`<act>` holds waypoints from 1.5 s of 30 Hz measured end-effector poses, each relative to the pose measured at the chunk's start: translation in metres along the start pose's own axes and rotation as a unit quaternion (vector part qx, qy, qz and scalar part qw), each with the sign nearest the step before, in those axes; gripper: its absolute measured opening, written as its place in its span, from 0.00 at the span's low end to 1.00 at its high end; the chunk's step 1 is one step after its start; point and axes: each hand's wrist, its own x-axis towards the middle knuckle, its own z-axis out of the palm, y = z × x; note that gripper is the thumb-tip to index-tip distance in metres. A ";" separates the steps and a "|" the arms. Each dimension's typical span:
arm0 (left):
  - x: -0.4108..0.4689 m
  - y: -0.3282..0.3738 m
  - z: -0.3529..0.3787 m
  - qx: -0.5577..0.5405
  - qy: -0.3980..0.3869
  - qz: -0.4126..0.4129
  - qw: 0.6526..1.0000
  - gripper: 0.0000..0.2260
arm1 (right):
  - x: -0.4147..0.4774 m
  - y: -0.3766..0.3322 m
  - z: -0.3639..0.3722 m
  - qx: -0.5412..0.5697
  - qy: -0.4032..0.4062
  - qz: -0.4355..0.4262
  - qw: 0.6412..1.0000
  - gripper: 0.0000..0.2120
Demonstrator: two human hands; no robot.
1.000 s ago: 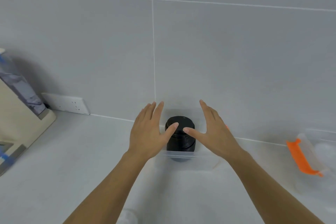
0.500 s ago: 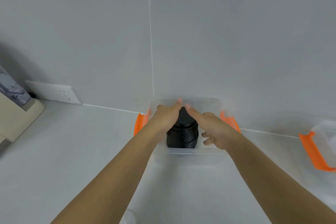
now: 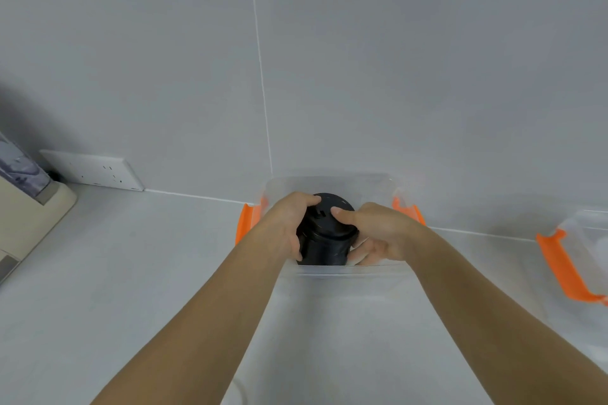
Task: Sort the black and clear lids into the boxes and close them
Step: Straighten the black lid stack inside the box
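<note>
my left hand (image 3: 285,227) and right hand (image 3: 375,233) clamp the stack of black lids (image 3: 325,233) from both sides. it stands inside the clear box (image 3: 332,182) at the tabletop's (image 3: 131,273) far edge.

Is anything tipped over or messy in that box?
Nothing spilled or broken. The black lids stand as one stack inside the clear box, leaning a little, with the left hand and right hand around it. The box has no cover on, and its orange latches hang open.
</note>
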 end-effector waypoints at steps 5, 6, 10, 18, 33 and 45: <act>0.002 -0.001 0.001 0.011 0.003 0.025 1.000 0.07 | 0.004 0.005 -0.007 0.071 -0.004 -0.009 0.997 0.24; 0.002 -0.001 0.001 0.010 0.002 0.025 1.000 0.07 | 0.005 0.005 -0.007 0.081 -0.002 -0.016 0.997 0.24; 0.007 -0.003 -0.003 -0.026 -0.007 0.006 1.000 0.06 | 0.008 0.007 -0.007 0.097 -0.001 -0.032 0.995 0.22; 0.017 -0.005 -0.008 -0.065 0.024 0.008 0.998 0.22 | 0.013 0.009 -0.006 0.087 0.010 -0.071 0.994 0.22; 0.020 -0.008 -0.006 -0.092 0.068 0.029 0.993 0.15 | 0.014 0.010 -0.001 0.030 0.030 -0.087 0.995 0.21; -0.029 0.018 -0.020 0.042 0.011 0.102 0.994 0.27 | -0.021 -0.011 -0.017 -0.029 0.116 -0.155 0.981 0.33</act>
